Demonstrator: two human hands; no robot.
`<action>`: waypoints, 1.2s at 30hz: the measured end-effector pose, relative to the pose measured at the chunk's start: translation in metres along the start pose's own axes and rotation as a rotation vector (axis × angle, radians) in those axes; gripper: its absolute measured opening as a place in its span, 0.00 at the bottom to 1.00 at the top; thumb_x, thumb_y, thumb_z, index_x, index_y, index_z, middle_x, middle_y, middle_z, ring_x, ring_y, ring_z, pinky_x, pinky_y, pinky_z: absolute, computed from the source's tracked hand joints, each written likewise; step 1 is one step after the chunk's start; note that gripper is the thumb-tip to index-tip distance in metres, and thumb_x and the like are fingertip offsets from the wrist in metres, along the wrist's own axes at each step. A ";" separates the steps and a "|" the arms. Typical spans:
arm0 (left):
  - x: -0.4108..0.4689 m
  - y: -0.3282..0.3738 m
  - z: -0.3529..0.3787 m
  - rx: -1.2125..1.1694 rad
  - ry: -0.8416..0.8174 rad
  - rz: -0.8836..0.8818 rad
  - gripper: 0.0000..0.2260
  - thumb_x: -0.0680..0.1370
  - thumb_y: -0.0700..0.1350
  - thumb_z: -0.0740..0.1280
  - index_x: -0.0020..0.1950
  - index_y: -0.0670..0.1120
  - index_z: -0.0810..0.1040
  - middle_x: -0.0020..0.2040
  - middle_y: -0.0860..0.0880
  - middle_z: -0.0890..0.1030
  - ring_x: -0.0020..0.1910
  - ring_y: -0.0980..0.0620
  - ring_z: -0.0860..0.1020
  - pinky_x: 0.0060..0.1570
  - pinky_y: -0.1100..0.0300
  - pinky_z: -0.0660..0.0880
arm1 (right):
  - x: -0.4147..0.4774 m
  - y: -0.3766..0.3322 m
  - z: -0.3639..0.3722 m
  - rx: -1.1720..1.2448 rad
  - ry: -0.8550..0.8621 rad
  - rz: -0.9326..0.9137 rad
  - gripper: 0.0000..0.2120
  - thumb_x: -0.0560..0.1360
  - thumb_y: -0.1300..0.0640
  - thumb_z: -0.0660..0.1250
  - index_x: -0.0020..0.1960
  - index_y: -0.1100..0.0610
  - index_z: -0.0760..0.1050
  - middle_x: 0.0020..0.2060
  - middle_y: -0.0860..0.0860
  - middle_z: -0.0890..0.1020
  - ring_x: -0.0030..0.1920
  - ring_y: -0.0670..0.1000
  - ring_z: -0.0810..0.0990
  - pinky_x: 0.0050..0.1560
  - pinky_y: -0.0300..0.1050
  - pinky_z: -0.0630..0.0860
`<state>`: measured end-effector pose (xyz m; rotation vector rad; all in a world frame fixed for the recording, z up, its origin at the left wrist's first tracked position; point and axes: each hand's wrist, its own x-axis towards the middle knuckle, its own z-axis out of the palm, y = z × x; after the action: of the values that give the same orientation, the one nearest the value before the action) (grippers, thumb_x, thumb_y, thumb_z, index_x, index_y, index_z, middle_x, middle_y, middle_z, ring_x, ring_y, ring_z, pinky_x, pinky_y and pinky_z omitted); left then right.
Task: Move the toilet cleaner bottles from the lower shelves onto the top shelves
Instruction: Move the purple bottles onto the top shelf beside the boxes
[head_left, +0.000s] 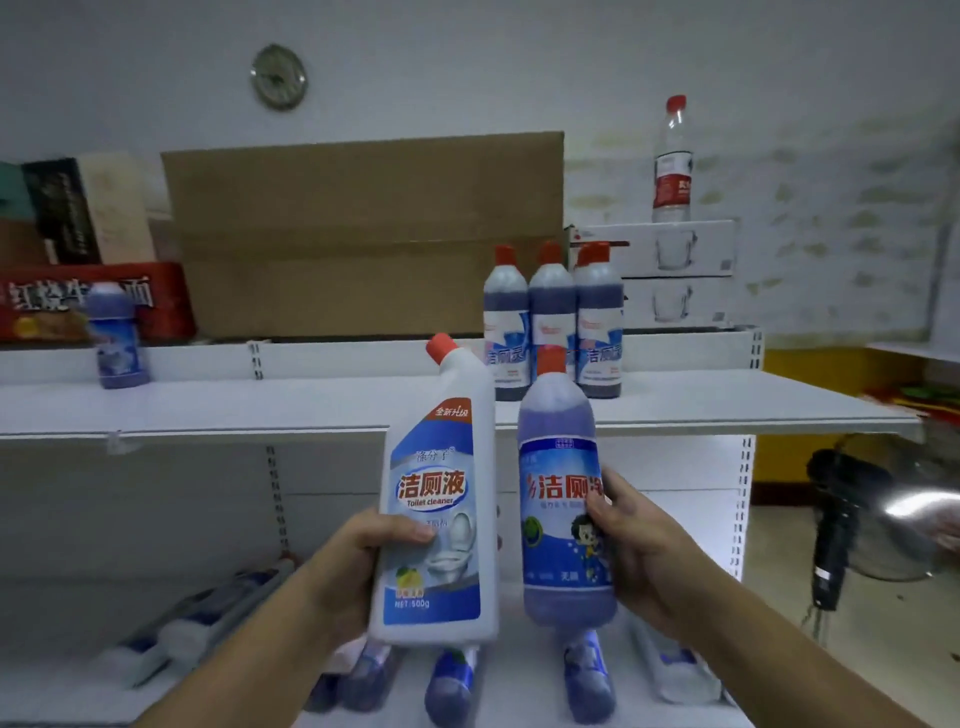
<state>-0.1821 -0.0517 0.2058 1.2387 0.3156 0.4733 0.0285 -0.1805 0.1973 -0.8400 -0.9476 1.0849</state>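
Observation:
My left hand (358, 566) grips a white angled-neck toilet cleaner bottle (441, 499) with a red cap, held upright below the top shelf (260, 410). My right hand (639, 561) grips a round purple toilet cleaner bottle (558, 499) with a red cap, right beside the white one. Several purple bottles (553, 322) stand together on the top shelf behind them. One more purple bottle (117, 338) stands at the shelf's left. Several bottles (452, 686) lie on the lower shelf (62, 691) under my hands.
A large cardboard box (363, 234) and a red carton (78, 301) sit behind the top shelf. White boxes (670, 260) with a clear water bottle (672, 161) on them stand at the right. A floor fan (883, 519) stands right of the shelving.

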 end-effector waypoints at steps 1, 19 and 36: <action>-0.010 0.009 -0.014 0.007 0.012 0.022 0.30 0.44 0.40 0.81 0.45 0.37 0.83 0.42 0.35 0.83 0.36 0.38 0.83 0.33 0.49 0.81 | 0.011 0.004 0.018 -0.002 -0.024 -0.002 0.44 0.51 0.50 0.83 0.63 0.56 0.70 0.49 0.60 0.84 0.46 0.58 0.85 0.39 0.50 0.83; -0.135 0.166 -0.274 0.056 0.335 0.378 0.29 0.37 0.42 0.83 0.37 0.44 0.86 0.39 0.39 0.85 0.33 0.40 0.84 0.29 0.48 0.81 | 0.241 0.056 0.282 -0.050 -0.370 -0.068 0.34 0.61 0.52 0.77 0.64 0.52 0.71 0.49 0.57 0.84 0.49 0.55 0.84 0.43 0.49 0.83; -0.110 0.254 -0.466 0.118 0.384 0.469 0.30 0.37 0.44 0.82 0.38 0.47 0.86 0.40 0.42 0.85 0.35 0.42 0.84 0.32 0.45 0.81 | 0.436 0.087 0.394 -0.403 -0.302 -0.210 0.29 0.64 0.56 0.69 0.65 0.55 0.68 0.54 0.53 0.80 0.53 0.54 0.82 0.48 0.51 0.81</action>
<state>-0.5430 0.3400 0.3049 1.3354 0.3809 1.1171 -0.2858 0.2989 0.3534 -0.8890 -1.5085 0.8628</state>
